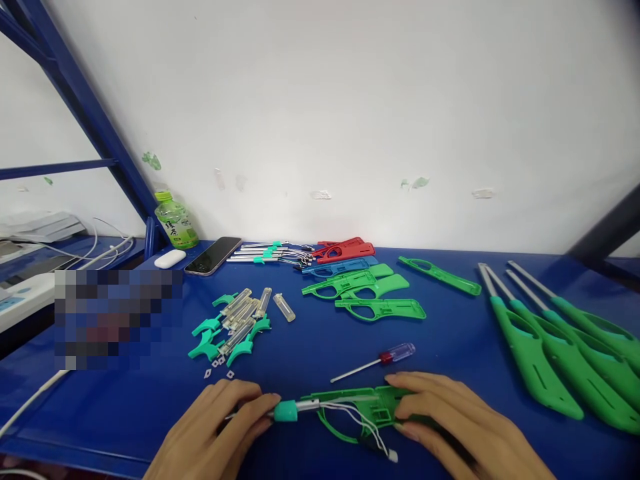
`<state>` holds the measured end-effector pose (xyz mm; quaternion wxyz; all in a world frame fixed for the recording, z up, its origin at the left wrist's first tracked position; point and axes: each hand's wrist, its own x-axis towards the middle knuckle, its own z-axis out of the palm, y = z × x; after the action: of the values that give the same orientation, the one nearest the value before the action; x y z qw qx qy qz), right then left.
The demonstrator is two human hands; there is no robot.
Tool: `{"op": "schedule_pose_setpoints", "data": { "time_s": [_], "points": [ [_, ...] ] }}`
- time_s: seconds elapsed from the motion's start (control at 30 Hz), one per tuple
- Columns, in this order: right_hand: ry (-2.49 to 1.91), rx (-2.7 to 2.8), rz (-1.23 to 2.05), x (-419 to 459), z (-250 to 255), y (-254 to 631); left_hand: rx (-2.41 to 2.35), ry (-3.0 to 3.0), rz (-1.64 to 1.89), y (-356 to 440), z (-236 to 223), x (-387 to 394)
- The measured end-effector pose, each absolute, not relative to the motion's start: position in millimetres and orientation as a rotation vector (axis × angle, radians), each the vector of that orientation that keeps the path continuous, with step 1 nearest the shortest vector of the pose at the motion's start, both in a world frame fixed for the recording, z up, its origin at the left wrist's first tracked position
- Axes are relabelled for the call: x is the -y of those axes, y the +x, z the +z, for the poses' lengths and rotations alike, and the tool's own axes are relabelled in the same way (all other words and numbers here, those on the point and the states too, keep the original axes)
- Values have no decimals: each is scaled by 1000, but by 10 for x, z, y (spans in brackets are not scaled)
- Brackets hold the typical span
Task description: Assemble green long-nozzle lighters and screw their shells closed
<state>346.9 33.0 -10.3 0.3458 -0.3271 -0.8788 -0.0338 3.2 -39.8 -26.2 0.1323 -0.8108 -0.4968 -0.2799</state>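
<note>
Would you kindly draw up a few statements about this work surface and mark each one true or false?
1. The right hand touches a green casing. True.
2. The left hand holds the screwdriver. False: the left hand holds a metal rod; the screwdriver lies apart from both hands.
3. The bottle is left of the phone. True.
4. Every casing in view is green. False: there are red casings too.

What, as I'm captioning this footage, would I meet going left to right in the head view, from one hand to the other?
Left hand → teal collar on the metal rod → green half-shell, its far end partly covered by fingers → right hand.
</note>
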Motion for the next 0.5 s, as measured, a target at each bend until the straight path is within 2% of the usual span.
{"op": "schedule_pose_setpoints", "data": {
  "time_s": [0.5],
  "points": [
    [-852,2294,-42,-323,-121,3508,1525,-2419,-915,14,-271,401]
  ]
}}
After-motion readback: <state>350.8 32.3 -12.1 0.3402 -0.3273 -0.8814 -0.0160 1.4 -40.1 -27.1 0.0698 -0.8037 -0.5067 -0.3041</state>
